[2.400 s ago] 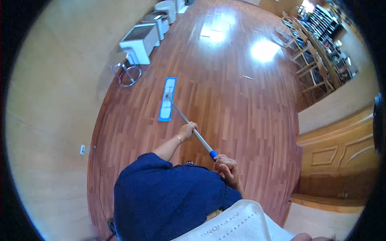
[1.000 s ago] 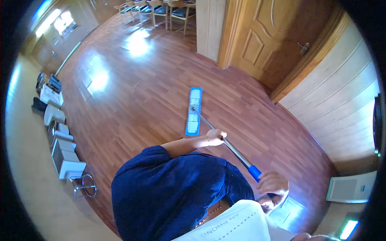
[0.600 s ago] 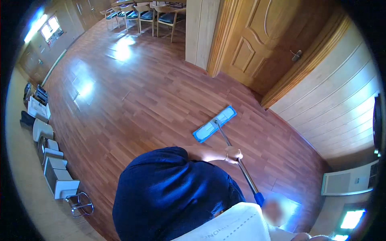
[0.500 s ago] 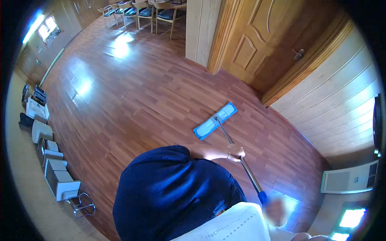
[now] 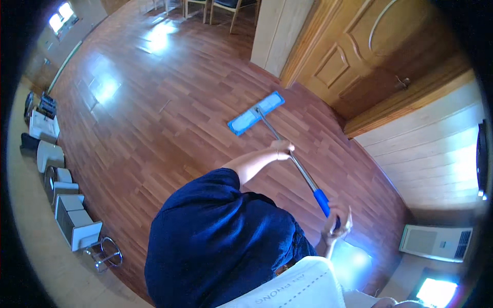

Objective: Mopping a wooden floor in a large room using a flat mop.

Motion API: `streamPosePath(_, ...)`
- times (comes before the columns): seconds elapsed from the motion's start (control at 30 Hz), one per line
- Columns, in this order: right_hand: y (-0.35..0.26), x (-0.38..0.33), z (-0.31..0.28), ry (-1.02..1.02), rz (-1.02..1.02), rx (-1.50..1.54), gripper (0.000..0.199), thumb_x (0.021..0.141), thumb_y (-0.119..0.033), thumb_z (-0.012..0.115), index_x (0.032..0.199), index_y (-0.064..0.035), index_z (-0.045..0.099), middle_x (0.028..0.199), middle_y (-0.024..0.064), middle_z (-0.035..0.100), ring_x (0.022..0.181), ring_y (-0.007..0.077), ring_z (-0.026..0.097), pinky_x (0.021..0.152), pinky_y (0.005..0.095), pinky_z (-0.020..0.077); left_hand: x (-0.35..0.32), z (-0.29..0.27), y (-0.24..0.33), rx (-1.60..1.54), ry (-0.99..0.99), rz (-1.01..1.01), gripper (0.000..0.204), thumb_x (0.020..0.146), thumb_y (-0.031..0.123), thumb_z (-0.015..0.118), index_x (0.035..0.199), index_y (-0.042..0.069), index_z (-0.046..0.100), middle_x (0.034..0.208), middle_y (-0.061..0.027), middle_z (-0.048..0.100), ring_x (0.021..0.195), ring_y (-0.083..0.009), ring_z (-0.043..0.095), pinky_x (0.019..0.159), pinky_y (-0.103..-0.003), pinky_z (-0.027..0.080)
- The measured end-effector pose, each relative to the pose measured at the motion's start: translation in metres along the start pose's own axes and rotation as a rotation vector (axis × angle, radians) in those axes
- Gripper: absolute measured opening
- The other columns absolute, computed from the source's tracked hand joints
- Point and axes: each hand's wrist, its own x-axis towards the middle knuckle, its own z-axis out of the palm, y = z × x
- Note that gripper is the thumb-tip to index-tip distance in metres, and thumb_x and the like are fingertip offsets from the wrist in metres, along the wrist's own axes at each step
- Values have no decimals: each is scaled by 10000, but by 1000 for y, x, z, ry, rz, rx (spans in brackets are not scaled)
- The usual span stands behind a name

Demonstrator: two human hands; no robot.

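A flat mop lies across the wood-look floor, its blue-edged rectangular mop head point(image 5: 256, 113) pressed flat on the boards. From the head a metal pole point(image 5: 304, 173) slants back toward me and ends in a blue grip point(image 5: 322, 202). My left hand point(image 5: 284, 149) reaches out from a navy sleeve and is closed around the pole's middle. At the upper end, my right hand point(image 5: 338, 219) is closed about the blue grip, with some fingers partly lifted.
A wooden door point(image 5: 354, 61) in a frame stands ahead right, beside a pale panelled wall point(image 5: 426, 133). A white floor-standing unit point(image 5: 436, 243) is at the right. Chairs point(image 5: 226, 7) stand far ahead. White cabinets point(image 5: 77, 226) and a metal-framed stool point(image 5: 104, 254) line the left.
The mop head has slid forward and left across the floor. Both hands have moved forward with the pole, and my left arm is stretched out further.
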Motion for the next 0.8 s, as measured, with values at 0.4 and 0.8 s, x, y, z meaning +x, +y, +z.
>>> streamPosePath(0.4, -16, 61, 155, -544, -126, 462, 193, 712, -58, 768, 809, -53, 600, 935, 125, 681, 954, 302, 661, 818, 408, 527, -82, -52, -187, -69, 263, -590, 138, 809, 253, 568, 939, 219, 597, 1054, -45, 640, 990, -287, 626, 746, -436, 499)
streamPosePath(0.8, -50, 54, 158, -767, -148, 691, 88, 756, -115, 720, 760, -124, 633, 848, 29, 697, 993, 232, 658, 1010, 453, 311, -236, -63, -138, -176, 706, -899, 264, 809, 354, 674, 845, 106, 591, 940, -130, 630, 886, -360, 620, 755, -448, 491)
